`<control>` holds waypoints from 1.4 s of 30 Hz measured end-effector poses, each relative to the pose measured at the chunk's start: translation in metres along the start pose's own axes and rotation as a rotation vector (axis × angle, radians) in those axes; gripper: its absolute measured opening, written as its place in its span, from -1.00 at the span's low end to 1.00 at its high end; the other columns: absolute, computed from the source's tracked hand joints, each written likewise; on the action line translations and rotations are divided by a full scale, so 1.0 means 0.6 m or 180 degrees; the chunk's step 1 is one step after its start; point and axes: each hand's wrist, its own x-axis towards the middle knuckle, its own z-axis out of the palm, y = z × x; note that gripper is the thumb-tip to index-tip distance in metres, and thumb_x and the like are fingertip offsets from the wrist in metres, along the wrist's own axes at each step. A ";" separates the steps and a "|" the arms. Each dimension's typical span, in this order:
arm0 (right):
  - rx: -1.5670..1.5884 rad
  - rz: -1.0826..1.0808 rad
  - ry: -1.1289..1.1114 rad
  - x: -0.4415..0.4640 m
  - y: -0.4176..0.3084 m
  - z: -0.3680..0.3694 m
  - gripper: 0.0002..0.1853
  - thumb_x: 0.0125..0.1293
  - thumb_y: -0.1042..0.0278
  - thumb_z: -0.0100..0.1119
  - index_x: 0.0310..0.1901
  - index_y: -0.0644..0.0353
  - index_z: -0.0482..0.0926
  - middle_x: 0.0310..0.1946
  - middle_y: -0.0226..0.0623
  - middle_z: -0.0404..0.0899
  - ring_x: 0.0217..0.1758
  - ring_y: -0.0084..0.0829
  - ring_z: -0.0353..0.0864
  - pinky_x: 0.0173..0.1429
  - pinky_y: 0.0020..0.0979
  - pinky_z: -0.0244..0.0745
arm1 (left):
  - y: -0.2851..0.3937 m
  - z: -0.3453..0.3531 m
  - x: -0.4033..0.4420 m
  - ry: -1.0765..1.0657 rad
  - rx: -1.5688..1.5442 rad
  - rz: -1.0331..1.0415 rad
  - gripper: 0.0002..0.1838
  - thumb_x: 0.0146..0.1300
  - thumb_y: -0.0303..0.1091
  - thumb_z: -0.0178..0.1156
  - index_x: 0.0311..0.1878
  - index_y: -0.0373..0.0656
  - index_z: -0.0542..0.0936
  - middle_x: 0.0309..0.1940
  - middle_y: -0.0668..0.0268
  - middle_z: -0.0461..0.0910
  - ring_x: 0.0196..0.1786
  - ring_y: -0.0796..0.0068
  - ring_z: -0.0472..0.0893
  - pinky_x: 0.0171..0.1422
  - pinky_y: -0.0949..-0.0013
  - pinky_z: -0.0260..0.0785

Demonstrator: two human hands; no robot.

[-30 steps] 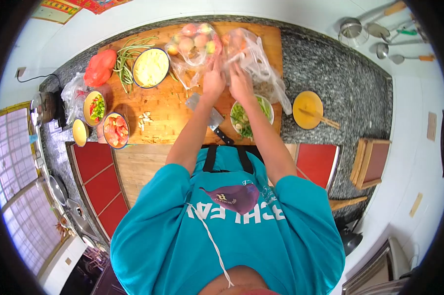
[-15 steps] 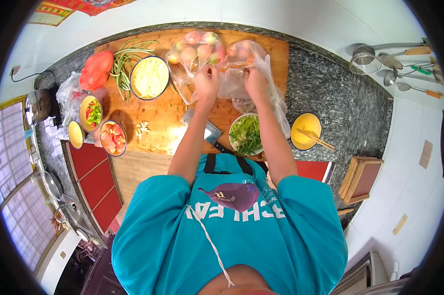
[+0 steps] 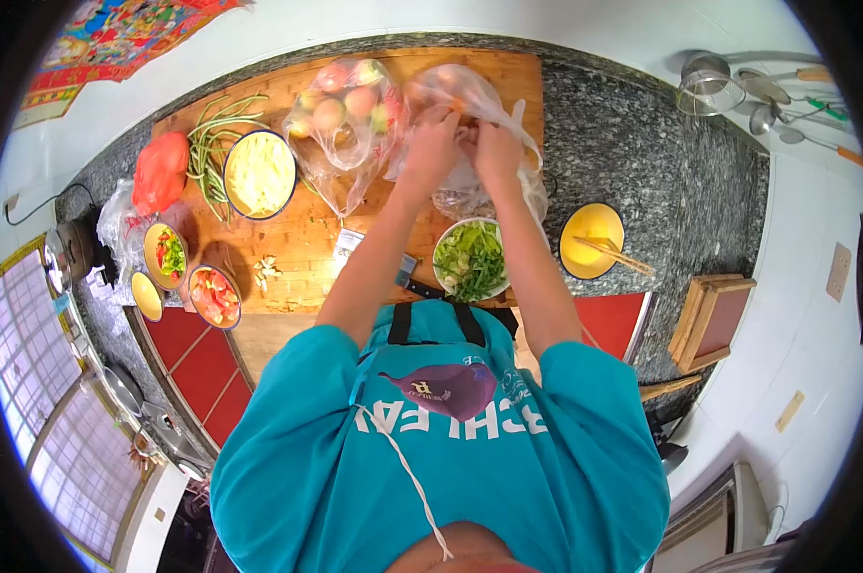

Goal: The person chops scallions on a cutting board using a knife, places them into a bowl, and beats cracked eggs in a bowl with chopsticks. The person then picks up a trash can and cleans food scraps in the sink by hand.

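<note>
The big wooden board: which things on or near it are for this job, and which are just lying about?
Likely the job:
crumpled see-through plastic bag, left hand and right hand handling it

Seemingly just lying about:
bulging red plastic bag
long green beans
round yellow bowl with wooden chopsticks

Pale walls (image 3: 804,315) surround a speckled grey stone counter (image 3: 641,153) with red cabinet doors (image 3: 203,368), a bright gridded window (image 3: 90,458) at left and a colourful poster (image 3: 126,43).

Letters "CH" on teal shirt (image 3: 536,487), "R" on purple patch (image 3: 460,390)
</note>
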 end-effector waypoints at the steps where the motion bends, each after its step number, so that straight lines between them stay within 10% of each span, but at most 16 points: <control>1: 0.0042 -0.0077 0.0119 -0.010 0.003 0.006 -0.71 0.10 0.31 0.33 -0.13 0.18 0.60 -0.23 -0.13 0.67 -0.17 -0.06 0.65 -0.13 -0.09 0.53 | -0.008 0.009 0.004 -0.0127 0.0166 -0.0087 -0.74 0.11 -0.51 0.18 -0.09 -0.21 0.60 -0.01 0.05 0.56 0.09 0.01 0.54 0.08 0.08 0.47; 12: 0.0478 0.0431 0.0116 -0.038 -0.005 0.023 -0.57 0.09 0.44 0.32 -0.02 0.31 0.40 -0.07 0.17 0.54 -0.07 0.16 0.56 -0.06 -0.01 0.53 | -0.038 0.028 0.043 -0.1490 0.0666 -0.0708 -0.43 0.12 -0.06 0.29 0.13 -0.17 0.44 -0.02 -0.03 0.57 -0.07 -0.05 0.63 0.00 0.06 0.53; 22: 0.0388 0.0527 -0.0264 -0.045 -0.010 0.023 -0.56 0.03 0.48 0.38 -0.06 0.18 0.40 -0.08 0.01 0.58 -0.01 0.04 0.59 0.00 -0.06 0.52 | 0.015 -0.078 -0.001 -0.0753 0.0233 -0.0867 -0.37 -0.07 -0.16 0.42 0.05 -0.28 0.47 -0.11 -0.07 0.60 -0.09 -0.01 0.64 0.01 0.13 0.51; 30: 0.0845 0.0179 -0.0212 -0.065 -0.005 -0.016 -0.52 0.01 0.50 0.39 0.02 0.16 0.47 -0.11 0.01 0.60 -0.02 0.07 0.57 -0.01 -0.07 0.49 | 0.017 -0.114 -0.085 0.0944 -0.3296 -0.1599 -0.71 0.29 -0.48 0.24 0.05 -0.28 0.49 -0.15 0.28 0.56 -0.12 0.56 0.55 0.03 0.43 0.43; 36: 0.0965 0.0274 -0.0098 -0.098 -0.055 -0.091 -0.59 0.07 0.49 0.40 -0.02 0.28 0.54 -0.08 0.05 0.61 -0.09 0.08 0.62 0.01 -0.13 0.53 | 0.000 -0.133 -0.125 0.0661 -0.4711 -0.1841 -0.60 0.44 -0.24 0.05 0.22 -0.26 0.41 -0.14 0.25 0.56 -0.19 0.47 0.57 0.09 0.31 0.48; 42: 0.1602 0.0347 0.1573 -0.201 -0.077 -0.129 -0.59 0.20 0.31 0.41 -0.02 0.35 0.50 -0.16 -0.02 0.61 -0.22 -0.11 0.64 -0.25 -0.36 0.56 | 0.051 -0.150 -0.163 0.0087 -0.5525 -0.2314 -0.60 0.43 -0.14 0.04 0.18 -0.20 0.43 -0.18 0.22 0.53 -0.25 0.43 0.54 0.08 0.24 0.49</control>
